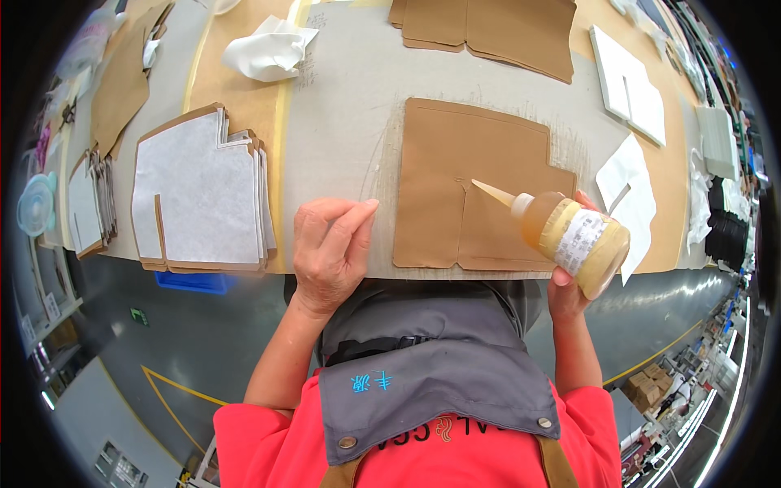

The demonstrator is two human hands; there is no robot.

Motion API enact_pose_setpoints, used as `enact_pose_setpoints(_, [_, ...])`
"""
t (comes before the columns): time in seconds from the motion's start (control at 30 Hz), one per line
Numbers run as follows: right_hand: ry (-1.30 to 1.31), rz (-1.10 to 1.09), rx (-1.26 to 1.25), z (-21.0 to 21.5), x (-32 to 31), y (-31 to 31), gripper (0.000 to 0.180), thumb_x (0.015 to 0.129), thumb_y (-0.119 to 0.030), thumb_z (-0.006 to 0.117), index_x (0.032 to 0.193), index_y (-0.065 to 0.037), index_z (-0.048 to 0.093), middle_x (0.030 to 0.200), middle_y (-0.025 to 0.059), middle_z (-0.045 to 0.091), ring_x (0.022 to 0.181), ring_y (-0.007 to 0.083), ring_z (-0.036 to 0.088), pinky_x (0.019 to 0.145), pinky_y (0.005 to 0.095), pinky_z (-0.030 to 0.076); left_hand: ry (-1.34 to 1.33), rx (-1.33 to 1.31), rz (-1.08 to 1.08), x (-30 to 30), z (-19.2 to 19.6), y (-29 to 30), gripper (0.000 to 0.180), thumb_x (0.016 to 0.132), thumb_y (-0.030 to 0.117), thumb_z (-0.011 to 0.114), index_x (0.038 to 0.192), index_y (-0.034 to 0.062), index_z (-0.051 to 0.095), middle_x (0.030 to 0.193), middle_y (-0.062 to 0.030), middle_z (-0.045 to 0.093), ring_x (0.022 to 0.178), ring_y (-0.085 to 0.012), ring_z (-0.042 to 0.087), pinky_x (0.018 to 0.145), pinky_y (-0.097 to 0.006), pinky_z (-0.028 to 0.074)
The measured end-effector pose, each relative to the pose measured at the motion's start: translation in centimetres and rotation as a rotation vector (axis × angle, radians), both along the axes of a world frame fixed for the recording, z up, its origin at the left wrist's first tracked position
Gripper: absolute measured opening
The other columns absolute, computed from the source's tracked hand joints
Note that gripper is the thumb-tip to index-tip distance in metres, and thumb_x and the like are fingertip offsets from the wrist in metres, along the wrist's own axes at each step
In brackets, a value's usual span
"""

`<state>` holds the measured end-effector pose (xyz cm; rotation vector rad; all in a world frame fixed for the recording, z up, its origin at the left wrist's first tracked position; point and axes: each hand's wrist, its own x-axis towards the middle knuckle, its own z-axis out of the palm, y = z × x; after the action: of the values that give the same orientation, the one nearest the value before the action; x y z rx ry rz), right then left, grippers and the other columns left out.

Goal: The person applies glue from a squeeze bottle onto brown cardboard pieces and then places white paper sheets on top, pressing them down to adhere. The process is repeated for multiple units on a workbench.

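My right hand (569, 285) grips a yellow glue bottle (573, 237) with a white label, tilted so its pointed nozzle rests over the middle of a brown die-cut cardboard piece (455, 163) lying flat on the table. My left hand (329, 252) rests at the near table edge just left of that piece, fingers loosely curled, holding nothing.
A stack of white-faced die-cut pieces (199, 191) lies to the left. More brown pieces (488, 28) sit at the far side, a crumpled white cloth (268, 49) at the far left. White sheets (630, 191) and white boards (626, 81) lie to the right. The grey table edge (325, 275) runs before me.
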<state>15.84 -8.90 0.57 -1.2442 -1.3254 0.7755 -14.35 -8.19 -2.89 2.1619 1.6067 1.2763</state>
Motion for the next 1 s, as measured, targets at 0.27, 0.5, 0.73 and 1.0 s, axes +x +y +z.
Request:
enact_pose_setpoints(0.27, [0.038,-0.030,-0.023,0.2,0.5,-0.3,0.093,0.088,-0.056,0.074,0.153,-0.006,0.032,0.150,0.0231,0.047,0.141,0.0341,0.044,0.118,0.0512,0.035,0.004,0.005,0.007,-0.1,-0.1,-0.1,0.024,0.083,-0.006,0.075,0.105,0.0048,0.075,0.093,-0.0071,0.063,0.084,-0.0232,0.061,0.072,-0.033,0.050])
enact_pose_setpoints(0.5, [0.090,-0.017,-0.065,0.5,0.9,-1.8,0.094,0.087,-0.054,0.076,0.153,-0.005,0.032,0.148,0.0249,0.049,0.140,0.0352,0.046,0.117,0.0507,0.036,0.007,0.023,0.011,0.0,-0.2,-0.2,0.025,0.083,-0.006,0.075,0.105,0.0049,0.076,0.094,-0.0070,0.063,0.084,-0.0222,0.061,0.070,-0.032,0.050])
enact_pose_setpoints(0.73, [0.117,-0.039,-0.069,0.2,1.2,-3.9,0.098,0.081,-0.055,0.081,0.149,-0.004,0.032,0.144,0.0264,0.051,0.136,0.0363,0.050,0.115,0.0504,0.039,-0.010,0.027,0.021,0.1,-0.2,-0.3,0.025,0.083,-0.005,0.076,0.106,0.0066,0.076,0.094,-0.0060,0.064,0.084,-0.0219,0.060,0.071,-0.033,0.050])
enact_pose_setpoints(1.0, [0.069,-0.029,-0.158,-0.1,2.3,-6.6,0.107,0.069,-0.064,0.086,0.140,-0.009,0.027,0.139,0.0245,0.053,0.130,0.0376,0.054,0.111,0.0514,0.044,-0.009,0.045,0.028,0.2,-0.3,-0.2,0.025,0.082,-0.003,0.077,0.105,0.0089,0.076,0.094,-0.0044,0.063,0.087,-0.0227,0.060,0.074,-0.033,0.049])
